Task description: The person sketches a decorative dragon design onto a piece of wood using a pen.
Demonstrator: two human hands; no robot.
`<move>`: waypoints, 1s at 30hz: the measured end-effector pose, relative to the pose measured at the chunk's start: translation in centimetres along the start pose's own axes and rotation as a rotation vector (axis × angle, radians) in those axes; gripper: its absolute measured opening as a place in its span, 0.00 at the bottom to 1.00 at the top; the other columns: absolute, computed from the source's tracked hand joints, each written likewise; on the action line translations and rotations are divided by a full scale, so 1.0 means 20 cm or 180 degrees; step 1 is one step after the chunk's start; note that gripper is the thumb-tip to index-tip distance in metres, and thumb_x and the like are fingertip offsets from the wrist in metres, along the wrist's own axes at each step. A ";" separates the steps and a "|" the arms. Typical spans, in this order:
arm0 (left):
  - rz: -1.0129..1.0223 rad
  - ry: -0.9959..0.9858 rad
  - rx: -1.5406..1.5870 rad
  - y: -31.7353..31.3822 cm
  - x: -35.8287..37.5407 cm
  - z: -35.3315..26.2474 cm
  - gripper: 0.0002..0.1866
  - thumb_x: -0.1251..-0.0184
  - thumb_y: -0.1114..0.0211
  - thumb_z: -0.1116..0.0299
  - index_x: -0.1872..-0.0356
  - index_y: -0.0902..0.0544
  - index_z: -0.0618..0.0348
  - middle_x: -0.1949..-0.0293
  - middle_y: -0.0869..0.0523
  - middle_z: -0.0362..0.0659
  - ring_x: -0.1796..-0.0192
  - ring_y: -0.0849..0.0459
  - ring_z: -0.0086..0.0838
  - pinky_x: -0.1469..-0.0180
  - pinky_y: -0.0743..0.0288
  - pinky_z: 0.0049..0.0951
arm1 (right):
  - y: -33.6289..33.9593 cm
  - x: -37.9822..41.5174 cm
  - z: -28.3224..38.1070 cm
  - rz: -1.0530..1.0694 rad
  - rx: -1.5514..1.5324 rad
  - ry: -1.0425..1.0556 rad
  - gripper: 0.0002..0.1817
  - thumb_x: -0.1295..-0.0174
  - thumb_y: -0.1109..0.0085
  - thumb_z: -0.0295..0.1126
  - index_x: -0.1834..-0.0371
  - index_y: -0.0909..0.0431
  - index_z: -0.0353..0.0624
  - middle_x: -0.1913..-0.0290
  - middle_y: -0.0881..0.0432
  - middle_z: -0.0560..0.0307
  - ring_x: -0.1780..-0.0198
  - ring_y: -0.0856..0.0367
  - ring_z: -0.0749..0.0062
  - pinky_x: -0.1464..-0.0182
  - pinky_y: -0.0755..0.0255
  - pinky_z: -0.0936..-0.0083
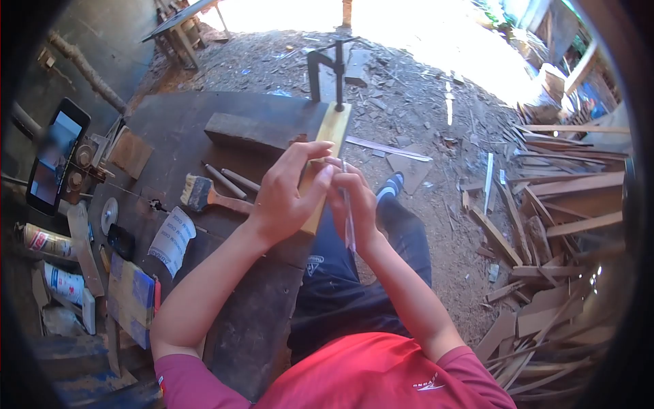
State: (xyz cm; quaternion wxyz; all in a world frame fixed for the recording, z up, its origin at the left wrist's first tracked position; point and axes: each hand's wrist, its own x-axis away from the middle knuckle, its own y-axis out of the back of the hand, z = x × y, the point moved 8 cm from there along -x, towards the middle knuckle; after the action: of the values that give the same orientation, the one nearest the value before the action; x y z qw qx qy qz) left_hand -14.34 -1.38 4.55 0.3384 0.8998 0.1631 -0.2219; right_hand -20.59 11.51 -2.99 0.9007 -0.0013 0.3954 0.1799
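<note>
While a black clamp (325, 71) at twelve o'clock pins the far end of a pale wooden strip (332, 140) to the dark workbench (177, 123), leaving both hands free, the left hand (286, 194) rests half-open over the strip's near end and the right hand (354, 201) closes its fingers on a thin clear rod-like piece (349, 221), held upright just beside the left fingertips. The strip runs along the bench's right edge; a paintbrush (208, 194) lies at nine o'clock, wood scraps (545, 225) crowd three o'clock, with open dirt between.
</note>
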 end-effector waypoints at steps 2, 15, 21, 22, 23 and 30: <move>0.0012 0.0077 0.0004 0.00 0.00 0.00 0.17 0.16 0.31 0.71 0.32 0.15 0.63 0.40 0.08 0.53 0.35 0.07 0.44 0.32 0.16 0.39 | -0.01 0.01 -0.01 -0.0012 0.0007 0.0061 0.11 0.31 0.27 0.18 0.52 0.19 0.42 0.40 0.06 0.42 0.30 0.09 0.46 0.32 0.14 0.55; -0.0074 -0.0047 0.0176 0.00 0.01 0.03 0.20 0.23 0.30 0.73 0.32 0.15 0.61 0.43 0.10 0.52 0.41 0.07 0.45 0.37 0.14 0.41 | -0.02 0.02 -0.01 0.0113 0.0046 0.0169 0.09 0.21 0.32 0.20 0.50 0.25 0.42 0.39 0.05 0.38 0.26 0.12 0.45 0.26 0.18 0.52; 0.0057 -0.0076 0.0127 -0.02 -0.01 0.02 0.21 0.23 0.30 0.74 0.32 0.16 0.60 0.45 0.09 0.49 0.42 0.06 0.42 0.37 0.13 0.41 | 0.01 -0.02 0.02 0.0348 0.0045 0.0303 0.07 0.19 0.33 0.23 0.47 0.23 0.41 0.38 0.07 0.37 0.26 0.12 0.43 0.27 0.17 0.53; 0.0066 -0.0067 0.0141 -0.02 -0.01 0.02 0.21 0.23 0.30 0.74 0.32 0.16 0.60 0.45 0.09 0.49 0.42 0.06 0.42 0.37 0.13 0.42 | 0.01 -0.02 0.01 0.0352 0.0042 0.0349 0.07 0.19 0.32 0.23 0.47 0.22 0.41 0.38 0.07 0.36 0.26 0.12 0.43 0.27 0.17 0.53; 0.0062 -0.0045 0.0141 -0.02 -0.01 0.02 0.20 0.23 0.30 0.75 0.32 0.16 0.60 0.45 0.09 0.49 0.43 0.06 0.43 0.37 0.13 0.42 | 0.00 -0.01 0.00 0.0368 0.0019 0.0398 0.07 0.19 0.32 0.24 0.47 0.22 0.41 0.38 0.07 0.36 0.26 0.12 0.43 0.27 0.17 0.53; 0.0102 0.0025 0.0012 -0.01 -0.01 0.02 0.21 0.23 0.29 0.74 0.32 0.16 0.60 0.45 0.10 0.50 0.41 0.06 0.43 0.37 0.13 0.41 | -0.01 0.01 -0.01 0.0288 0.0006 0.0281 0.10 0.20 0.31 0.24 0.46 0.24 0.44 0.38 0.06 0.37 0.27 0.11 0.42 0.29 0.16 0.53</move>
State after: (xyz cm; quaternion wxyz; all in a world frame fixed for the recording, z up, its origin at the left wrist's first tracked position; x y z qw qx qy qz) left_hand -14.78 -1.52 4.18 0.3396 0.9038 0.1495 -0.2131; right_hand -20.52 11.34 -3.25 0.8734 0.0094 0.4346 0.2198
